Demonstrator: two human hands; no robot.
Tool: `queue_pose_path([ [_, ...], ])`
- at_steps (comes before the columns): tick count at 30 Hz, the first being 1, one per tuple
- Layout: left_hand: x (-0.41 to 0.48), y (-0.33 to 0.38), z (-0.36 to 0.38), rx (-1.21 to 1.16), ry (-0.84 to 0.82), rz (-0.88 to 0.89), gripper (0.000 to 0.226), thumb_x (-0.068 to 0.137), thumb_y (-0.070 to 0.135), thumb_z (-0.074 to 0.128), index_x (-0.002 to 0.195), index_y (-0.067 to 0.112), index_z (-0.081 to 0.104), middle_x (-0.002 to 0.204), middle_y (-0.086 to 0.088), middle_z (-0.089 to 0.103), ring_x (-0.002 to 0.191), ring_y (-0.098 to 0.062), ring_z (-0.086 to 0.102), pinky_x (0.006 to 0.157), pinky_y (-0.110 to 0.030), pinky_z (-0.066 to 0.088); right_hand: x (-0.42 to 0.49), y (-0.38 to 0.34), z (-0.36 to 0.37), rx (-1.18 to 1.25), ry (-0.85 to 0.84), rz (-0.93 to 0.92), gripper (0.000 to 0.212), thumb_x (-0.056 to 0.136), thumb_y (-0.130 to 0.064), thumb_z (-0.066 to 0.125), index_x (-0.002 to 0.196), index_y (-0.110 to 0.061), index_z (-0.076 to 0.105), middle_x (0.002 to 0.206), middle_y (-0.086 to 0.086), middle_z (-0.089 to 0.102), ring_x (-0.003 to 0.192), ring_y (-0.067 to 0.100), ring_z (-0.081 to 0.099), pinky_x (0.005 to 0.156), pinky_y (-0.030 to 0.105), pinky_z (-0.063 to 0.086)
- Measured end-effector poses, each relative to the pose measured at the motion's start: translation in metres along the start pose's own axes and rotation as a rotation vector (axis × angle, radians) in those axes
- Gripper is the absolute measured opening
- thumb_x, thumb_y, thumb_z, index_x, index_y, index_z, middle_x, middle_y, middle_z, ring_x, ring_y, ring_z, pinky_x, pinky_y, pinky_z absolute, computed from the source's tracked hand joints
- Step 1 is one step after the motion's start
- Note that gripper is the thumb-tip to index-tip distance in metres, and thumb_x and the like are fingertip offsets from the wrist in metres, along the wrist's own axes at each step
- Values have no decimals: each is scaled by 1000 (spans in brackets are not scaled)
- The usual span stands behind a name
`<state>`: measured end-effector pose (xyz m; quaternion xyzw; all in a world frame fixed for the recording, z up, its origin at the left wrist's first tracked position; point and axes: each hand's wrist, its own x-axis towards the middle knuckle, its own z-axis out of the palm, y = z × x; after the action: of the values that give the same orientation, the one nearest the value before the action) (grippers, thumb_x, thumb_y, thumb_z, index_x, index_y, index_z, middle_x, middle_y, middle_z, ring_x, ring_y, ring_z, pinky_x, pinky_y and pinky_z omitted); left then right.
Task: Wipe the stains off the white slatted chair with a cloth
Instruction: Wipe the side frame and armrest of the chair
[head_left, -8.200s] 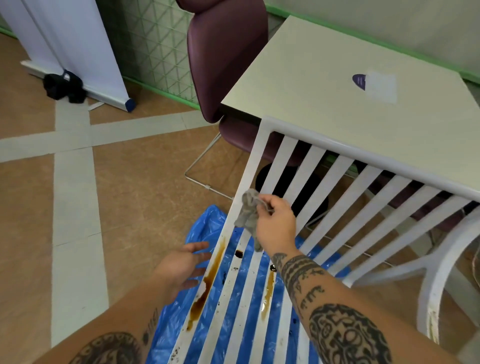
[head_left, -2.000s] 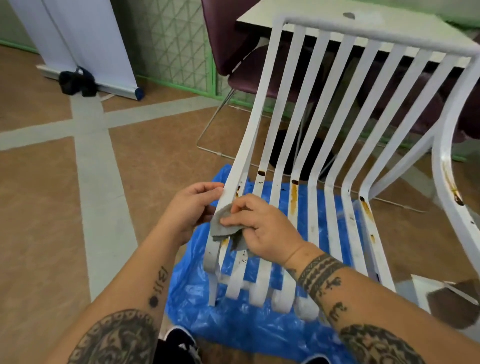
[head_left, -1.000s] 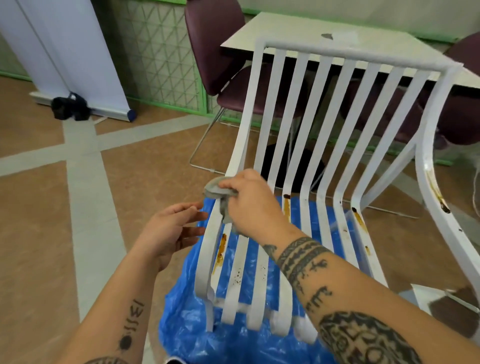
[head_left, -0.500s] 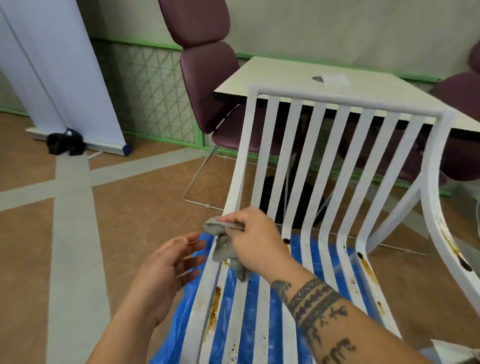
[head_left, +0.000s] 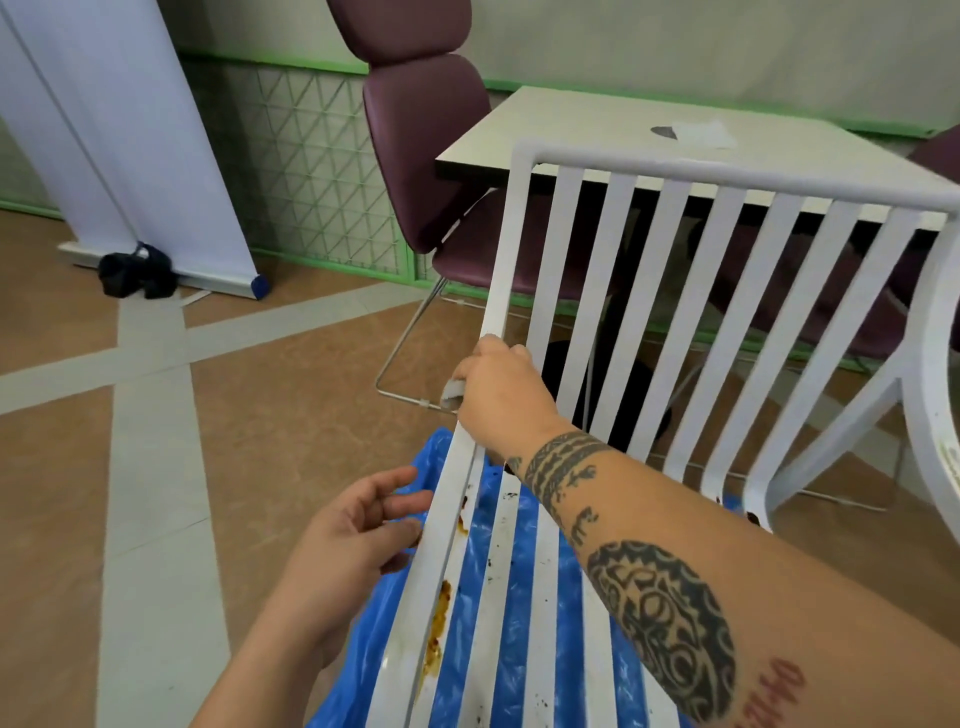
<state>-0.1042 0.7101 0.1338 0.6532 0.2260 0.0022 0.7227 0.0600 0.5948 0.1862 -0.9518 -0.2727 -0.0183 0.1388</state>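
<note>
The white slatted chair (head_left: 680, 291) fills the right half of the view, its back upright and its seat slats running toward me. Brown stains (head_left: 435, 631) streak the leftmost seat slats, with dark specks on the neighbouring ones. My right hand (head_left: 501, 397) grips the grey cloth (head_left: 451, 391) against the chair's left edge where seat meets back; only a small corner of the cloth shows under the fingers. My left hand (head_left: 358, 530) hovers open beside the left edge of the seat, its fingertips close to the slat.
A blue plastic sheet (head_left: 514, 603) lies under the chair. Behind it stand a pale table (head_left: 587, 130) and a maroon chair (head_left: 421, 130). A white banner stand (head_left: 119, 130) and a black object (head_left: 136, 272) sit at far left on the brown floor.
My right hand has slid the cloth up the chair's left edge toward the back. The view has tilted upward. My left hand stays open beside the seat.
</note>
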Motion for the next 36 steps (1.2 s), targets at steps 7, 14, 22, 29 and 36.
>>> queue_pose_path([
  [7,12,4,-10,-245,330,-9,28,104,12,48,126,28,57,120,5,66,89,-22,65,72,-36,50,-46,-33,14,-101,-257,-63,11,89,-17,45,81,-17,53,99,1,33,99,29,33,89,48,44],
  [14,2,4,-19,-289,316,-5,28,106,25,48,133,22,57,124,3,64,97,-25,64,78,-40,49,-104,-62,15,-144,-304,-160,16,79,-24,30,69,-19,42,84,-2,28,100,31,36,85,45,44],
  [22,-24,11,-22,-287,236,-26,28,106,30,46,131,23,56,123,-1,64,84,-21,64,65,-34,50,-173,-86,3,43,-297,-149,26,89,-14,51,108,-19,67,106,-3,36,101,23,32,91,38,45],
  [29,-41,6,0,-118,49,-25,24,106,24,44,118,23,65,116,-2,73,88,-18,65,78,-36,50,-220,-74,20,302,-159,-267,36,85,-4,61,112,-26,72,103,-11,46,98,17,38,86,32,46],
  [36,-29,3,15,-20,110,9,24,105,24,46,118,28,66,114,7,71,93,-15,65,79,-34,51,-187,-8,17,912,187,318,38,94,2,55,91,-33,70,105,-8,61,93,6,60,83,23,51],
])
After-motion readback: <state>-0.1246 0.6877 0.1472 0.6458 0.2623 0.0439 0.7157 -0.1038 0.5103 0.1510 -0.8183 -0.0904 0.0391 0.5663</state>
